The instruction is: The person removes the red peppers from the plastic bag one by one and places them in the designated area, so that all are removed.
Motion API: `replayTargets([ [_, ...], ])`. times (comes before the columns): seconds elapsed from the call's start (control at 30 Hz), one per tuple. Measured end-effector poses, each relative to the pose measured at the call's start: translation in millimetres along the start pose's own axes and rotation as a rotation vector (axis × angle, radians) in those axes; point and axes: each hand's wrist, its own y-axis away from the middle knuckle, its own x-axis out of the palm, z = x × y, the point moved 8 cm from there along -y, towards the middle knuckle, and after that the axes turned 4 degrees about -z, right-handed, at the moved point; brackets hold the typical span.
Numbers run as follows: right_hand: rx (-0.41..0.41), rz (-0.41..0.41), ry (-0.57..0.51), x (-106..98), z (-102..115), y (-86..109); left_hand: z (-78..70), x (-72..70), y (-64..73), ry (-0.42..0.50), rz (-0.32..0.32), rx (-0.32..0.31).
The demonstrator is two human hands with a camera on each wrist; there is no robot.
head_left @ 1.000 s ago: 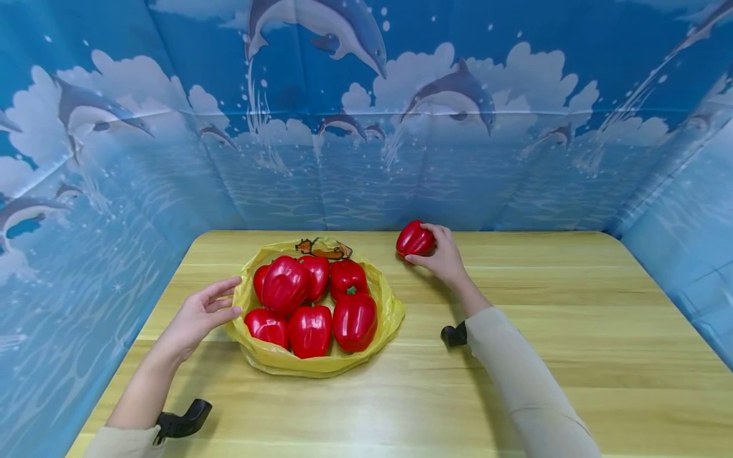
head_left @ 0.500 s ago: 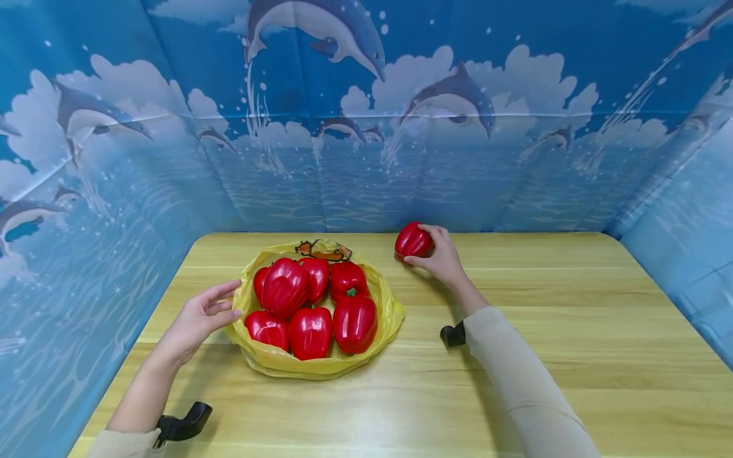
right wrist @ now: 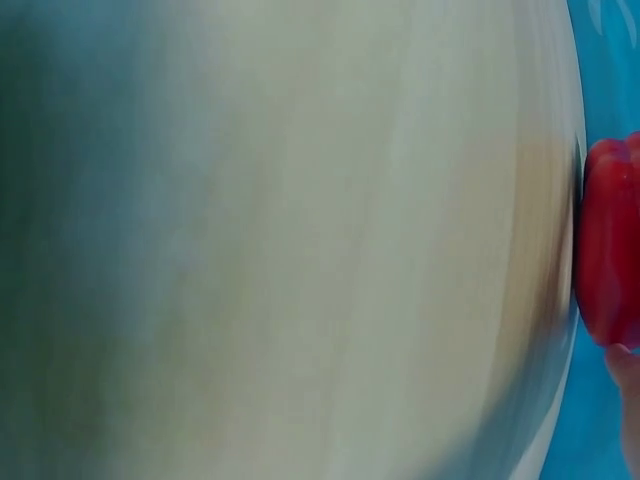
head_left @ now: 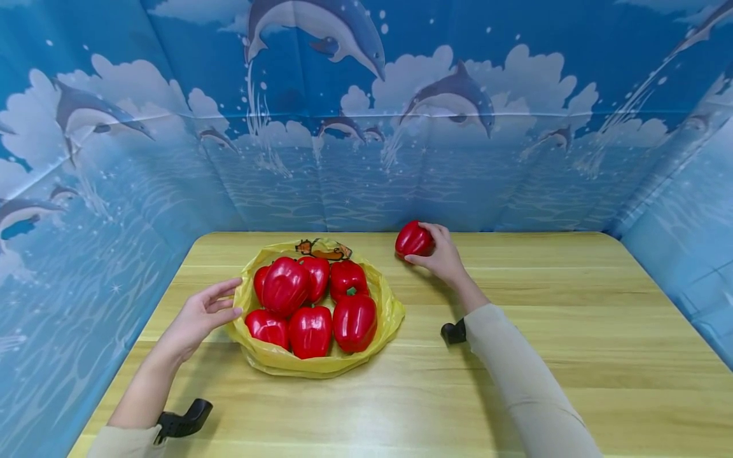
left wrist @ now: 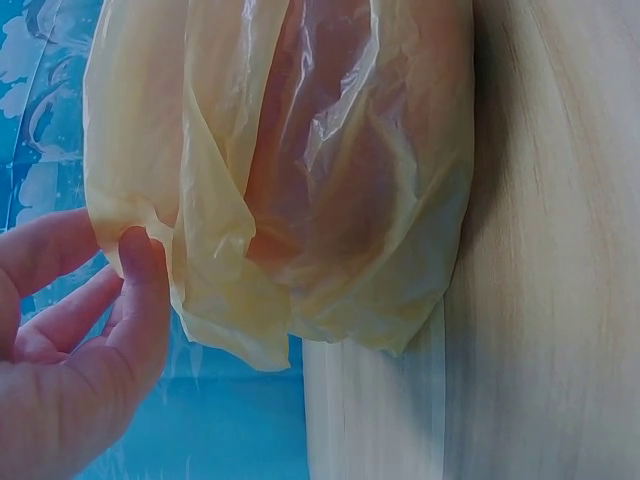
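Note:
A yellow plastic bag (head_left: 263, 364) lies spread wide on the table with several red bell peppers (head_left: 355, 321) inside. At its left rim my left hand (head_left: 197, 318) pinches the plastic between thumb and fingers; the left wrist view shows the thumb (left wrist: 138, 262) against the bag's outer wall (left wrist: 235, 300). Near the table's back edge, right of the bag, my right hand (head_left: 443, 257) holds a single red bell pepper (head_left: 413, 240) between thumb and fingers. Only part of that pepper and a fingertip appear at the right border of the right wrist view.
A wooden table (head_left: 572, 331) extends under everything. Behind and beside it hangs a blue curtain (head_left: 366, 178) printed with dolphins, close to the back edge. Black devices (head_left: 186, 418) are strapped at both wrists.

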Motion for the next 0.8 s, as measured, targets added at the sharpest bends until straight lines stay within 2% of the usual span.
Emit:
replayTargets([
  [0.23,-0.007,0.024,0.006,-2.9,0.6,-0.7,0.6,-0.3,0.7,0.003,-0.002,-0.003],
  [0.5,-0.033,0.035,0.025,-15.5,3.4,4.9,0.4,-0.4,1.6,0.006,-0.001,0.004],
  [0.63,-0.057,0.036,0.009,-19.0,7.0,8.3,2.0,-0.4,1.7,0.012,-0.008,0.01],
  [0.8,-0.035,0.045,-0.047,-21.3,14.9,16.6,2.1,1.1,1.4,0.009,-0.023,0.003],
])
